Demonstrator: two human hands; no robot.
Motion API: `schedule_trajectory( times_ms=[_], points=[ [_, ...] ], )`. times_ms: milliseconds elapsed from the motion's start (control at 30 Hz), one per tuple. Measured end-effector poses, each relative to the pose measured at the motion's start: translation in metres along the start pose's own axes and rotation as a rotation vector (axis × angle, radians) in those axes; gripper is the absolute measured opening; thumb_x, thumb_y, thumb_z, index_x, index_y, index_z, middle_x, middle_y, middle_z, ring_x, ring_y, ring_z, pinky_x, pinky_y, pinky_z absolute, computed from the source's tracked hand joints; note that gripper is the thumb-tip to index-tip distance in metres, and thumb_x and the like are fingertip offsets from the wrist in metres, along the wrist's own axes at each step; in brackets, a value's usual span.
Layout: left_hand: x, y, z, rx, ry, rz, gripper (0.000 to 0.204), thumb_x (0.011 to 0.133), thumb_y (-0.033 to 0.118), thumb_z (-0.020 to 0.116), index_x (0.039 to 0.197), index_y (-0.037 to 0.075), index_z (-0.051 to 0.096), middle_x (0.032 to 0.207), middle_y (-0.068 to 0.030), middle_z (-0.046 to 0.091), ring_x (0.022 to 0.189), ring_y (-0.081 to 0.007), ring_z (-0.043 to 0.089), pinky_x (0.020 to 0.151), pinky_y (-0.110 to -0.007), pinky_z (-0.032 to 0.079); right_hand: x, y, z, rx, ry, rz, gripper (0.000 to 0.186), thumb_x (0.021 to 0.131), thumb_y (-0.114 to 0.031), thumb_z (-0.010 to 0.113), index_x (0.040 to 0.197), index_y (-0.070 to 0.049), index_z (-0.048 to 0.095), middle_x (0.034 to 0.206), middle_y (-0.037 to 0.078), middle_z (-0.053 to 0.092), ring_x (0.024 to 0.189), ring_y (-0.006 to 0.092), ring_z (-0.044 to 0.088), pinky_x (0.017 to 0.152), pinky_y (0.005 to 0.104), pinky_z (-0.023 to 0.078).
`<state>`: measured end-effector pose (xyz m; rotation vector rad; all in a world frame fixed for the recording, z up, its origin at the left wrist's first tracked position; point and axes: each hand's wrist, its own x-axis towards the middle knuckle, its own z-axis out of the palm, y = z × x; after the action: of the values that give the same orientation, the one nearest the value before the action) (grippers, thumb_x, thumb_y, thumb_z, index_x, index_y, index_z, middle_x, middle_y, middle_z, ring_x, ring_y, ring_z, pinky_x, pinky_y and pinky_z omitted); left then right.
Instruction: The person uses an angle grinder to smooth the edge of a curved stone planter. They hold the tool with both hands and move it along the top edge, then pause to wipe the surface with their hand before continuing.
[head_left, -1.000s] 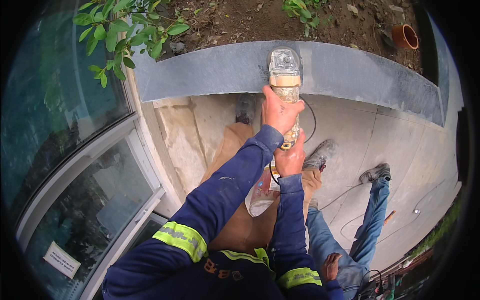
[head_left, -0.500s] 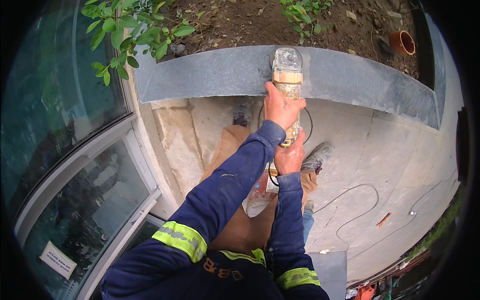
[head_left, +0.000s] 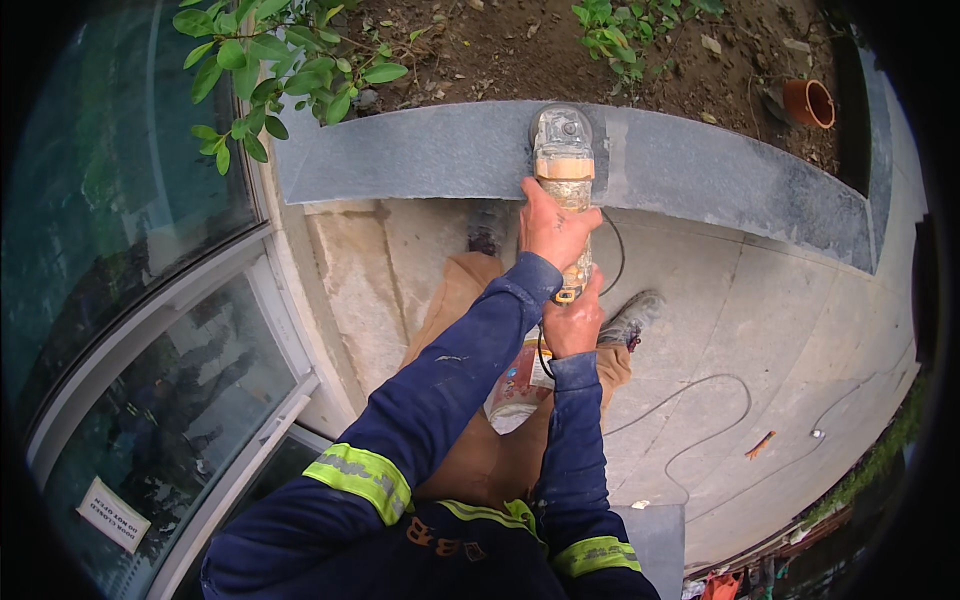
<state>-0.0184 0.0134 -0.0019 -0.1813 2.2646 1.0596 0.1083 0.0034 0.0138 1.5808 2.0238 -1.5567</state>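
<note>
Left hand (head_left: 556,228) and right hand (head_left: 574,326), fingers (head_left: 531,194) wrapped around an angle grinder (head_left: 565,165), seemingly grind the grey ledge (head_left: 430,152) beyond them; the next pass likely needs level pressure.

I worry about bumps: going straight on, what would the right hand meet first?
The right hand, at the rear of the angle grinder, would probably meet the left hand first, though depth is hard to judge.
</note>
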Motion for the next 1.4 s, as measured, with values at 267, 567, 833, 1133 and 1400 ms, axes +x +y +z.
schedule_trajectory(
  times_ms=[267, 567, 833, 1133, 1400],
  points=[
    [0.001, 0.002, -0.001, 0.021, -0.015, 0.028, 0.067, 0.067, 0.023, 0.081, 0.11, -0.005, 0.038, 0.097, -0.0306, 0.066, 0.092, -0.0446, 0.067, 0.083, -0.047, 0.053, -0.001, -0.002, 0.006, 0.002, 0.035, 0.004, 0.074, 0.07, -0.006, 0.076, 0.135, -0.003, 0.039, 0.093, 0.027, 0.069, 0.089, 0.0474, 0.067, 0.075, 0.0492, 0.053],
    [-0.002, 0.002, -0.001, -0.013, -0.012, 0.011, 0.067, 0.067, 0.023, 0.081, 0.111, -0.006, 0.038, 0.097, -0.0309, 0.066, 0.092, -0.0452, 0.067, 0.083, -0.048, 0.052, -0.002, 0.007, 0.006, -0.03, 0.054, -0.044, 0.076, 0.071, -0.007, 0.074, 0.137, -0.005, 0.037, 0.094, 0.028, 0.068, 0.089, 0.0497, 0.065, 0.077, 0.0519, 0.051],
    [-0.004, -0.006, -0.008, 0.046, 0.017, -0.056, 0.068, 0.068, 0.023, 0.08, 0.111, -0.006, 0.037, 0.099, -0.0318, 0.065, 0.093, -0.0461, 0.066, 0.085, -0.049, 0.051, -0.009, -0.005, -0.001, -0.064, -0.026, -0.043, 0.067, 0.077, -0.005, 0.068, 0.137, -0.001, 0.038, 0.095, 0.032, 0.066, 0.093, 0.0509, 0.065, 0.077, 0.0511, 0.052],
    [0.002, -0.005, -0.006, -0.044, 0.017, -0.034, 0.069, 0.067, 0.023, 0.08, 0.112, -0.006, 0.036, 0.099, -0.0305, 0.066, 0.093, -0.0447, 0.067, 0.085, -0.048, 0.052, 0.0, -0.004, 0.0, -0.092, -0.036, -0.01, 0.082, 0.069, -0.009, 0.076, 0.14, 0.0, 0.035, 0.099, 0.033, 0.066, 0.095, 0.0515, 0.064, 0.083, 0.0503, 0.051],
    [-0.001, -0.011, 0.007, -0.053, -0.02, -0.079, 0.07, 0.067, 0.022, 0.079, 0.114, -0.006, 0.034, 0.1, -0.0318, 0.065, 0.093, -0.0478, 0.065, 0.084, -0.051, 0.051, 0.0, 0.008, -0.007, -0.186, -0.028, -0.036, 0.072, 0.079, -0.012, 0.073, 0.14, 0.001, 0.036, 0.103, 0.035, 0.065, 0.099, 0.0514, 0.063, 0.084, 0.0506, 0.05]
  ],
)
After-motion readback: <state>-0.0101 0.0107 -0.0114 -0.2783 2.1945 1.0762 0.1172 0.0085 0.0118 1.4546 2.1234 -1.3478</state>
